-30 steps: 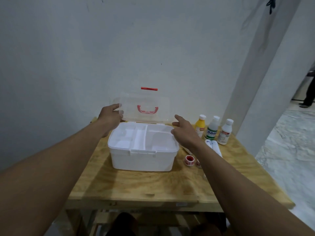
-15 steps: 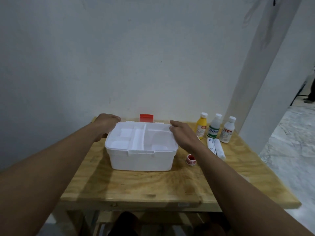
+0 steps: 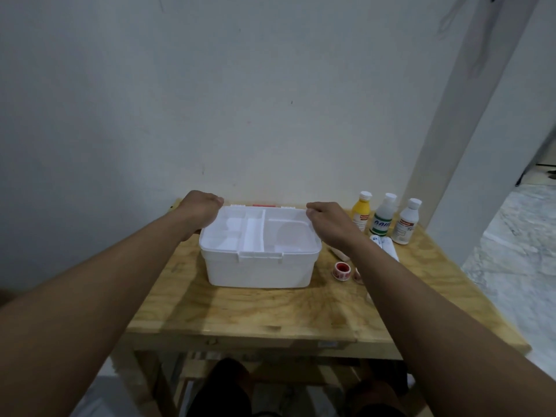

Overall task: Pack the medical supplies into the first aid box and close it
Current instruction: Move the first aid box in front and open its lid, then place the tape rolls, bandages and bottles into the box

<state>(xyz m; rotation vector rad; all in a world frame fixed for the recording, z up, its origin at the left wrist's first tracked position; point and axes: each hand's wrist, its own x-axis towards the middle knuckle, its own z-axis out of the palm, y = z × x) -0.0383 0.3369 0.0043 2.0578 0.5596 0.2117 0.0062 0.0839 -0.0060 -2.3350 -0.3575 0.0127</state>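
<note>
First aid box open, tray empty. Bottles and tape roll unpacked on bench. Left hand and right hand at rear corners; grip undeterminable.

A white first aid box stands open at the centre of the wooden surface, its divided white tray exposed. The left hand grips the box's rear corner at 10 o'clock; the right hand curls over the rear corner at 2 o'clock. At 3 o'clock from the box stand three bottles in a row: a yellow bottle, a clear bottle with a green label and a white bottle. White rolled bandages lie just in front of them. A red-cored tape roll lies near the box's right side.
</note>
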